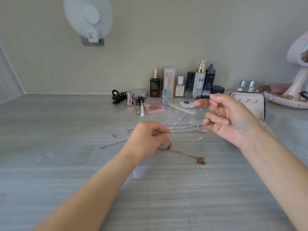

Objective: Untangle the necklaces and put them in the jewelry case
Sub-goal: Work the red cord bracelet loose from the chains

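Note:
Several silver chain necklaces point(116, 144) lie spread across the grey tabletop, one of them with a pink pendant point(203, 131). A red cord loop point(165, 146) joins a gold chain that ends in a brown pendant point(200, 160). My left hand point(147, 138) rests low on the table, its fingertips pinched on a very fine chain just above the red cord. My right hand point(233, 119) is raised, fingers spread, and a small charm point(218, 110) on the fine chain dangles from them. The white jewelry case point(260, 110) stands open behind my right hand.
Cosmetic bottles point(198, 80), an eyeshadow palette point(154, 107), brushes, a nail file point(181, 108) and a black hair claw point(118, 96) line the back of the table. A pink tray point(286, 104) with a stand sits at far right. A fan point(88, 19) hangs on the wall.

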